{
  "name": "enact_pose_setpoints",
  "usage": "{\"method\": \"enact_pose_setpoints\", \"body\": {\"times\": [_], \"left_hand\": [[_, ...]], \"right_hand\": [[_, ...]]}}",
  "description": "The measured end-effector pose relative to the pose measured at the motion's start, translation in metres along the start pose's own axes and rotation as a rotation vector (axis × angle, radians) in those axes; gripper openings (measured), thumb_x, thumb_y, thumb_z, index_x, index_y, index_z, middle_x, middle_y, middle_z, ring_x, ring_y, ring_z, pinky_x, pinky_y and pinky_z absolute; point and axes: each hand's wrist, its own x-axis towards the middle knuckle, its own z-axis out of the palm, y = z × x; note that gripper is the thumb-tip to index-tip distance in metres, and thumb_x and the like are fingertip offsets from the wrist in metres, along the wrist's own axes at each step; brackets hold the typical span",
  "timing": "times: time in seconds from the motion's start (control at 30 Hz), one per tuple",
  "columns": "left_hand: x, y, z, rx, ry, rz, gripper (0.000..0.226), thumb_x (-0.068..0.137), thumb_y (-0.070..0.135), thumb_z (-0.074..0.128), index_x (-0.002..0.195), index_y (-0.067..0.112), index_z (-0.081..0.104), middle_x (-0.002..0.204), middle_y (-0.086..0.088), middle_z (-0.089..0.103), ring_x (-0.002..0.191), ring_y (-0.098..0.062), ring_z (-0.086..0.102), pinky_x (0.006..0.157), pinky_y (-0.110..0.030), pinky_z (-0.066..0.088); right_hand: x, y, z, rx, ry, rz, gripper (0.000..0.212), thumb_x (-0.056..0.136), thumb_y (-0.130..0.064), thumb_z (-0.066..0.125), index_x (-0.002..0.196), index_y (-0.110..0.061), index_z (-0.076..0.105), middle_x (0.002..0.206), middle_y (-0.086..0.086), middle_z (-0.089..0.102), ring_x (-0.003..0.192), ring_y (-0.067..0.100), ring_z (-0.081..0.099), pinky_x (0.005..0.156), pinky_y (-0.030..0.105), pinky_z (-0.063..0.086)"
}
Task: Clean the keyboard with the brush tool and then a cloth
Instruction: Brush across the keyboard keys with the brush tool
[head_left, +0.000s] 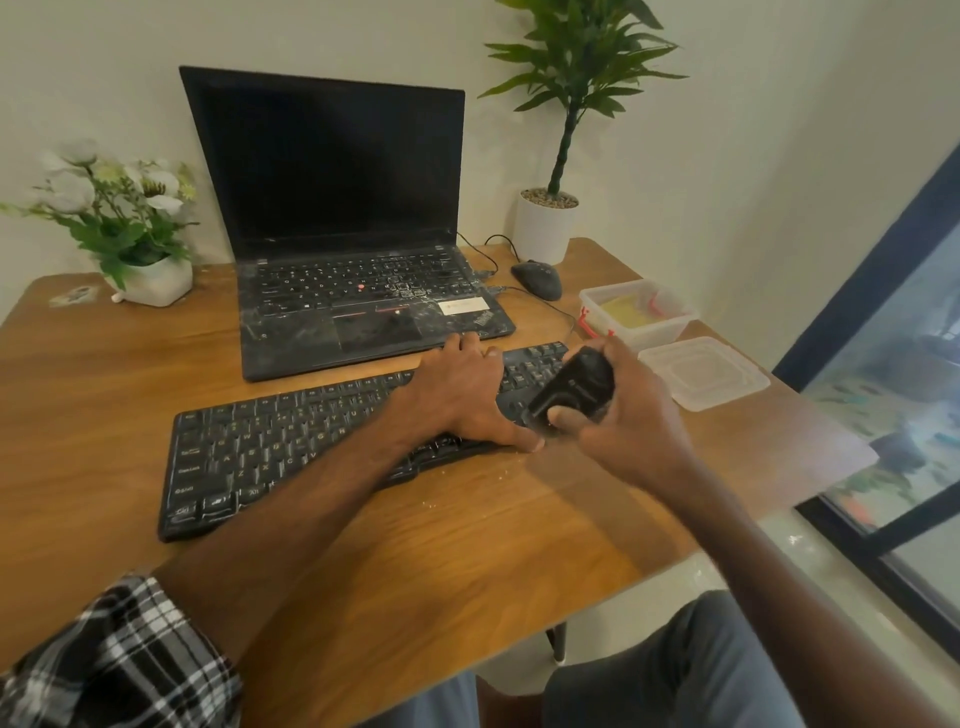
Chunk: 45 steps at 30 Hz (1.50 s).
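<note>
1. On the near part of the wooden worktop (415, 545), crumbs lie just beside the keyboard's front edge, likely swept out of the keys.
2. The black keyboard (270, 441) lies slantwise. The left hand (457, 395) presses flat on its right half, fingers spread straight, apparently to keep it from sliding.
3. The right hand (628, 415) curls its fingers round the black brush tool (571, 392), held tilted over the keyboard's right end, ready for brushing.
4. Farther right, an open plastic container (639, 312) holds a yellow cloth, its lid (704, 371) alongside, seemingly waiting for the wiping step.
5. Behind stands a dusty laptop (358, 249).
</note>
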Motion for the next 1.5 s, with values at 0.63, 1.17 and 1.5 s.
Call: {"method": "enact_pose_setpoints", "body": {"times": [0.63,1.17,1.5], "left_hand": [[-0.006,-0.009,-0.007,-0.034,-0.042,0.018,0.138,0.054,0.104,0.055,0.156,0.012,0.039,0.160,-0.016,0.038,0.141,-0.033,0.040,0.109,-0.051,0.041],[-0.071,-0.062,-0.003,-0.022,-0.079,-0.091,0.142,0.051,0.105,0.052,0.159,0.016,0.031,0.159,-0.010,0.036,0.139,-0.027,0.042,0.106,-0.050,0.043],[-0.070,-0.066,-0.001,-0.002,-0.052,-0.083,0.140,0.049,0.108,0.052,0.151,0.012,0.043,0.152,-0.013,0.044,0.134,-0.030,0.048,0.102,-0.050,0.045]], "right_hand": [[0.015,-0.014,0.001,-0.146,-0.064,-0.031,0.051,0.078,-0.018,0.083,0.115,-0.019,0.047,0.100,0.000,0.062,0.091,0.018,0.061,0.068,0.033,0.055],[-0.010,-0.027,0.021,-0.050,-0.042,-0.108,0.047,0.076,-0.013,0.082,0.106,-0.022,0.048,0.089,-0.009,0.060,0.082,0.010,0.059,0.071,0.031,0.047],[0.003,-0.044,0.021,-0.157,-0.126,-0.140,0.048,0.077,-0.012,0.082,0.111,-0.017,0.049,0.089,-0.008,0.056,0.081,0.010,0.055,0.066,0.026,0.047]]}}
